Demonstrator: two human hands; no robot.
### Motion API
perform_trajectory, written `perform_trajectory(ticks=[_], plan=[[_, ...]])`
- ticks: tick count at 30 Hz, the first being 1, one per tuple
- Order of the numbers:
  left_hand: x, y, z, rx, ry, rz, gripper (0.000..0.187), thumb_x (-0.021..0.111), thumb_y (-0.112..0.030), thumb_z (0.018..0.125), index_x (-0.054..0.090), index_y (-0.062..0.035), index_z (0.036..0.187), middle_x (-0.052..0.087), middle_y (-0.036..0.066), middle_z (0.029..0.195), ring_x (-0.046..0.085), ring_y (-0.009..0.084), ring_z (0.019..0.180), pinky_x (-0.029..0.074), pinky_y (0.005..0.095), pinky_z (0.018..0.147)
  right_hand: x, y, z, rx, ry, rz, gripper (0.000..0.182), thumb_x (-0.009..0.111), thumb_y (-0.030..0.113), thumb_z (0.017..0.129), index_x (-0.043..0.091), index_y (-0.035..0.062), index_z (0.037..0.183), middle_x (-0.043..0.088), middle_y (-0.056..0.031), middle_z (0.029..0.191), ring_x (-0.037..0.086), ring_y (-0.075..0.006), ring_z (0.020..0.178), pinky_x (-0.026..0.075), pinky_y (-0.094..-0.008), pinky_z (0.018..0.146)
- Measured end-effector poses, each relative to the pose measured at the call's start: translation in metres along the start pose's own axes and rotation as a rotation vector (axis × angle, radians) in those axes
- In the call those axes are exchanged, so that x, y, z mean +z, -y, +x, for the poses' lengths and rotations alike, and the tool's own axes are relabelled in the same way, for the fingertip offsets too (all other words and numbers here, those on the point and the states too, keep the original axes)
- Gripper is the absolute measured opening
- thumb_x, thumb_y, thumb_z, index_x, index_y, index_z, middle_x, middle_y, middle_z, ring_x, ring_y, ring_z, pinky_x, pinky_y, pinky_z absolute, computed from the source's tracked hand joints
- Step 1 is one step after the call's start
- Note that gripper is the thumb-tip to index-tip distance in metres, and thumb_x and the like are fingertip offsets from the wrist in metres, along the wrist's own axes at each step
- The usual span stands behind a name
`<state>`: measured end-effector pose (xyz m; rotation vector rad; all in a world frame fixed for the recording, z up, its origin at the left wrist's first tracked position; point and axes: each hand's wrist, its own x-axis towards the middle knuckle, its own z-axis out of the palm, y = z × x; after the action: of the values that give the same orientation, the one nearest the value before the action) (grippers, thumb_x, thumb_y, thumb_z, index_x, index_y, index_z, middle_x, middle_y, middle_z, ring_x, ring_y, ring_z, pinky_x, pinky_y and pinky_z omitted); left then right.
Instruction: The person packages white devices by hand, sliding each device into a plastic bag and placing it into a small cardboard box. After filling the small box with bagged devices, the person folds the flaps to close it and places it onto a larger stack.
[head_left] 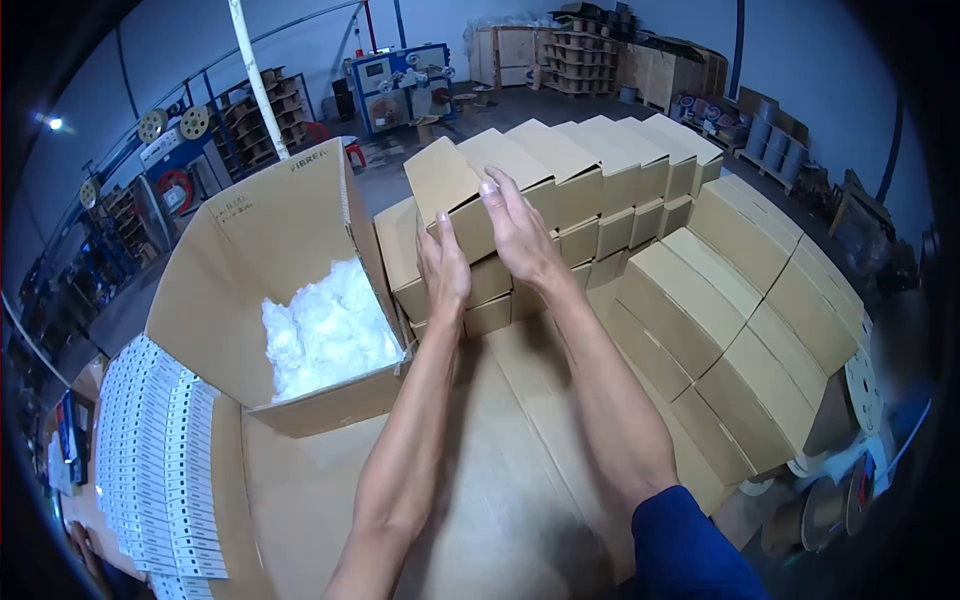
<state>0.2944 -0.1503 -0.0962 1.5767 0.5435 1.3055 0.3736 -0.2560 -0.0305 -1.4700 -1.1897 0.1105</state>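
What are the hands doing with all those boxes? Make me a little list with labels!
left hand: pressed flat on the front of a small cardboard box
right hand: lies over the same box's top and side
small cardboard box: tilted, on top at the near end of a row of stacked boxes
more boxes: stacked to the right
big open carton: left of the hands, white stuffing inside
white strips: a stack of them at far left
work surface: flat cardboard sheets

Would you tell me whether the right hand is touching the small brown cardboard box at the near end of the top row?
Touching: the head view shows the right hand lying flat on the small brown cardboard box.
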Motion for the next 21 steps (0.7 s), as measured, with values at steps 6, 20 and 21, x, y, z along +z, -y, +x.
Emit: perform_trajectory(ticks=[6,20,21], plan=[[0.002,-0.048,-0.013,0.153,-0.158,0.061,0.063,0.044,-0.035,0.11,0.032,0.0044,0.158,0.042,0.029,0.158,0.042,0.0408,0.146,0.032,0.0449,0.12,-0.009,0.017,-0.003,-0.03,-0.038,0.146,0.075,0.037,0.056,0.108,0.038,-0.0013,0.155,0.052,-0.0331,0.148,0.051,-0.043,0.139,0.04,-0.0443,0.114],[-0.073,-0.156,-0.194,0.289,-0.269,-0.342,0.064,0.044,-0.031,0.094,0.045,0.0075,0.145,0.049,0.02,0.149,0.046,0.0291,0.14,0.032,0.0421,0.12,-0.033,0.116,-0.216,0.013,0.12,0.75,0.08,0.053,0.02,0.089,0.027,-0.0015,0.161,0.046,-0.02,0.151,0.044,-0.0284,0.139,0.042,-0.0407,0.11],[-0.084,-0.152,-0.218,0.252,-0.276,-0.319,0.064,0.044,-0.032,0.093,0.046,0.0073,0.144,0.05,0.02,0.147,0.047,0.0292,0.139,0.033,0.0428,0.119,-0.028,0.112,-0.244,0.058,0.135,0.73,0.081,0.054,0.019,0.088,0.026,-0.001,0.161,0.046,-0.0194,0.15,0.041,-0.0293,0.143,0.041,-0.0438,0.113]])
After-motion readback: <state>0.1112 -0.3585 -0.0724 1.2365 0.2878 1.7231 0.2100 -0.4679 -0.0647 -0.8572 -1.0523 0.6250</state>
